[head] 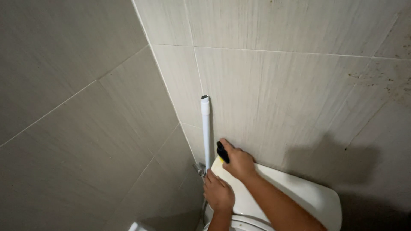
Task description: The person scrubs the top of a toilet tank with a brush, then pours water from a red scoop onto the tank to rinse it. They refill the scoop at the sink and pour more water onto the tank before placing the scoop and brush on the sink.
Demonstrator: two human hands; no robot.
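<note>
The right hand [239,163] grips a black-and-yellow scrubbing sponge [222,152], its fingers curled round it so that only the black upper end and a sliver of yellow show past the knuckles. The sponge sits at the far left corner of the white ceramic toilet tank lid [314,197], pressed against the beige tiled wall [278,98] just above that lid's back edge. The hand lies over the lid's corner, the forearm running back across the lid toward the near right.

The left hand [218,194] is lower and just beside the right, at the lid's left edge. Its fingers are bent and reach toward the foot of a white plastic bidet sprayer wand [206,130] that stands upright in the wall corner, black tip at the top. Whether the fingers close on the wand or only touch it cannot be told. A small chrome metal valve fitting [199,168] sits at the wand's base, just left of the left fingertips, with a hose dropping below it.

A dark shadow falls on the wall to the right, above the lid's far right edge.
</note>
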